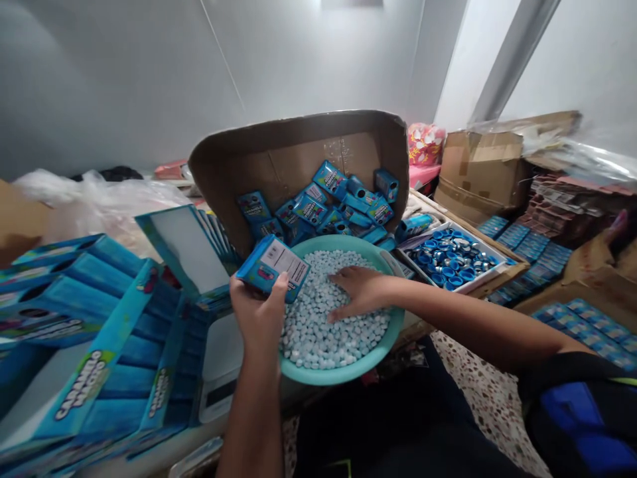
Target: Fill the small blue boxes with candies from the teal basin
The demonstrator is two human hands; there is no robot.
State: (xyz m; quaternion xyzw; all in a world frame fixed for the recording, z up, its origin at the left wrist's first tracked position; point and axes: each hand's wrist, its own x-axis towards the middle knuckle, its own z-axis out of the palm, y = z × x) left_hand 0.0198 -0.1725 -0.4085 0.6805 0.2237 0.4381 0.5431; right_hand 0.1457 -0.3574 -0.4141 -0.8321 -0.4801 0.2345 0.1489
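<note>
My left hand (257,315) is closed around a small blue candy box (286,269), tilted over the left rim of a turquoise basin (343,377). The box has a white printed panel and a barcode facing up. Pale blue candies (318,335) fill much of the basin. Into them reaches my right hand (361,290), thumb and fingers apart, with some fingertips hidden among the candies. Right behind the basin, a large cardboard box (293,136) lies with its opening toward me, holding several blue candy boxes (331,179).
Blue display cartons (119,358) of candy boxes stand at the left, beside a white scale (221,365). A shallow tray (470,289) of blue and silver caps (450,255) sits right of the basin. Further right are brown cartons (480,162) and stacked blue boxes (587,325).
</note>
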